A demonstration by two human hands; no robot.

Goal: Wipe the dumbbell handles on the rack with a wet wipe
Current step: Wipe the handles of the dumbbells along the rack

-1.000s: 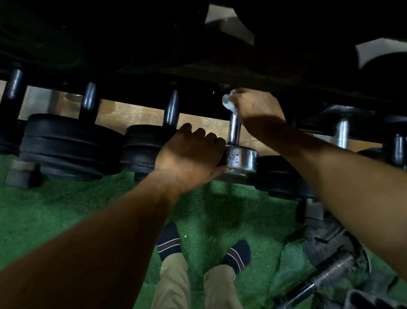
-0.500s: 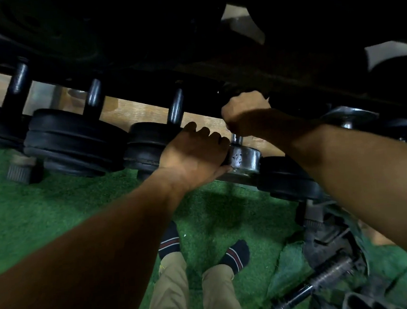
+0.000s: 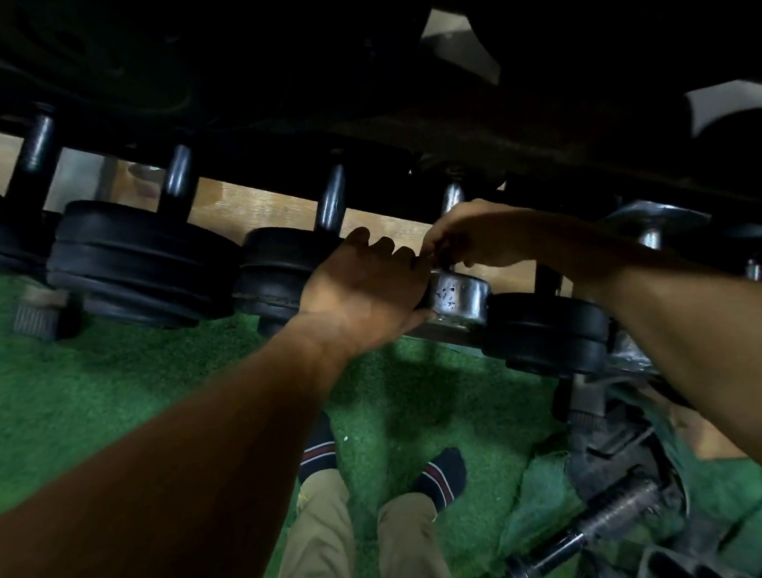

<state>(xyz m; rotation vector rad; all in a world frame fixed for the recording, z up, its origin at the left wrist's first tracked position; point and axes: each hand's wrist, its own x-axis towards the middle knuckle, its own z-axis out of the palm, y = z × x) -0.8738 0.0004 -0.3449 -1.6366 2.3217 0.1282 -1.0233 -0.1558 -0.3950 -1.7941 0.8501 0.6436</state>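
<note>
green turf below, left hand (image 3: 360,286) steadies the heavy chrome dumbbell head (image 3: 460,301) while right hand (image 3: 475,240), at its 12 o'clock, curls round the slick knurled steel handle (image 3: 451,196), wipe hidden.

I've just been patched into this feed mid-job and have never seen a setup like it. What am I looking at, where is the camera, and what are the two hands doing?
There is no machine here: a person works with bare hands, and the one camera sits on their head, looking forward and down. That is why you see both forearms, and their socked feet on the green turf below.

Ahead is a rack holding a row of dumbbells. Most have black ends; the one being worked on is the chrome dumbbell.

The left hand grips that dumbbell's shiny end to steady it. The right hand is closed around its handle, low down near that end. The wet wipe is not visible now; it is presumably inside that hand.

A loose bar lies on the floor at lower right.
</note>
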